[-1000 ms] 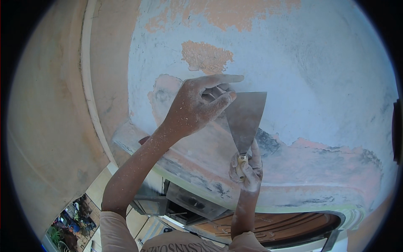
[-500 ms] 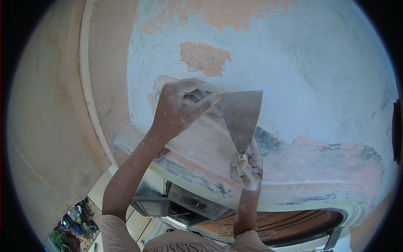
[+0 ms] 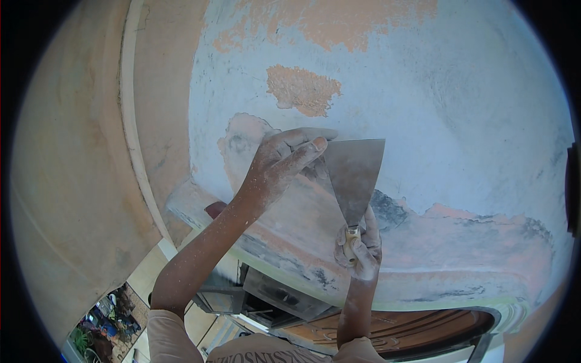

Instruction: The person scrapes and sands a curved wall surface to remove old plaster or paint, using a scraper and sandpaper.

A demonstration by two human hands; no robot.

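A wide putty knife (image 3: 356,172) with a dusty grey metal blade is held upright in front of the wall. My right hand (image 3: 361,248) is closed round its pale handle, fingers coated in white dust. At the blade's upper left corner, my left hand (image 3: 287,158) pinches the edge between thumb and fingers. Behind both hands stands a pale blue wall (image 3: 405,97) with peeled paint. An orange-brown bare patch (image 3: 304,91) shows above my left hand, and a pinkish worn patch (image 3: 245,130) lies partly hidden behind it.
Below the blade runs a pink and grey worn ledge (image 3: 448,242). A dark red piece (image 3: 215,209) rests near its left end. Beneath are a carved brown wooden door (image 3: 411,327) and a dark open window (image 3: 278,290). A raised trim strip (image 3: 129,91) divides the walls at left.
Both hands and the putty knife have shifted slightly right and lower. My left forearm has moved right, uncovering more of the dark red piece and the pinkish patch.
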